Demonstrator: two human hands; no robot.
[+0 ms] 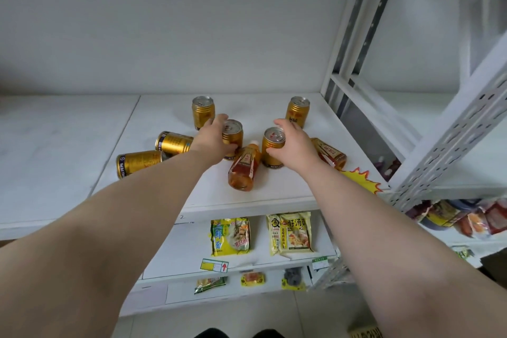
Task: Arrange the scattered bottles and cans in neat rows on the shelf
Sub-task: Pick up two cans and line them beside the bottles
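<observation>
Forearms (123, 228) stretched over white shelf (274, 195). Left gold can (235, 134) gripped by left hand (212, 137), fingers curled round; right gold can (270, 159) likewise by right hand (296, 143). Tea bottle (244, 167) laid flat between.

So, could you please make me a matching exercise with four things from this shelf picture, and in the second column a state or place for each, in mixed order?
Things:
1. back left can
2. left middle can
3. middle tea bottle
4. green noodle packet

States or places:
A. on the lower shelf
B. upright, gripped by the left hand
C. upright, at the back of the top shelf
D. lying on its side, cap pointing to the back

Pairs: 1-C, 2-B, 3-D, 4-A
</observation>
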